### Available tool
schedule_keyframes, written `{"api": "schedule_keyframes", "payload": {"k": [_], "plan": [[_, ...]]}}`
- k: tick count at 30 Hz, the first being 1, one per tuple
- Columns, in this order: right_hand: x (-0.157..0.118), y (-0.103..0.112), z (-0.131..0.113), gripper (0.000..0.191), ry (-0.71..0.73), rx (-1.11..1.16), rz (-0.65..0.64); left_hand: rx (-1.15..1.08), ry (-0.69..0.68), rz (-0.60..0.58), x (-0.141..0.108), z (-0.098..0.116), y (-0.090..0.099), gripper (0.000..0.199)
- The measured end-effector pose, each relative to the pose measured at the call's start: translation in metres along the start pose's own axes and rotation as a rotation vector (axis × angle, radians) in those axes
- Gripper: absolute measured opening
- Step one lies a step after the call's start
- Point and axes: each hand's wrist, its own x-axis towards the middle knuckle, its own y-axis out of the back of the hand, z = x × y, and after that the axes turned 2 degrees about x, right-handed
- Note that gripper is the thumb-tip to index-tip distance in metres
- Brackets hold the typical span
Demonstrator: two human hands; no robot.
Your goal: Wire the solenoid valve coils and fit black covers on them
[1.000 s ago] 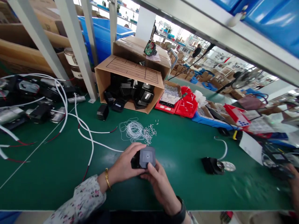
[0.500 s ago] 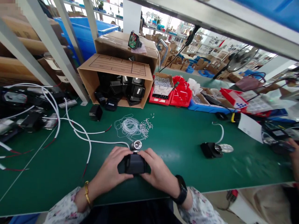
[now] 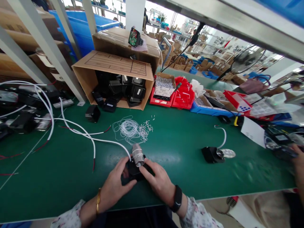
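A black box-shaped housing [image 3: 134, 172] rests at the front of the green table between my hands, with a silver metal cylinder [image 3: 137, 155] tilted up on its top side. From the housing, a white cable [image 3: 113, 143] with a bare far end runs off to the left. My left hand [image 3: 119, 181] curves around the housing's left side, fingers behind and thumb in front. On the right side my right hand [image 3: 156, 179] grips it, the fingers close to the cylinder. Behind it lie a coil of thin white line [image 3: 128, 128] and a scatter of small white pieces [image 3: 145, 129].
A cardboard box [image 3: 111, 65] of black housings stands at the back. Cabled assemblies [image 3: 28, 122] crowd the left. Red trays [image 3: 162, 102] and a blue tray [image 3: 210, 110] line the back. Another black unit [image 3: 212, 154] lies right; a co-worker's hand [image 3: 298, 158] shows at the far right edge.
The black housing has been turned over in my hands: its metal cylinder, before behind it, now sits on top and points towards me. The white cable has shifted with it.
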Motion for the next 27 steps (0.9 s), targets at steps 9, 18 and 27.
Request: {"api": "schedule_keyframes", "payload": {"k": [9, 18, 27], "plan": [[0.054, 0.02, 0.077, 0.02, -0.742, 0.304, 0.243, 0.021, -0.008, -0.111, 0.009, 0.01, -0.012, 0.065], [0.117, -0.003, 0.11, 0.011, -0.938, 0.189, 0.163, 0.31, -0.24, -0.118, 0.051, 0.006, 0.028, 0.044], [0.085, 0.018, 0.073, 0.006, -0.814, 0.482, 0.158, 0.609, -0.255, 0.105, 0.161, 0.044, -0.02, 0.016]]}}
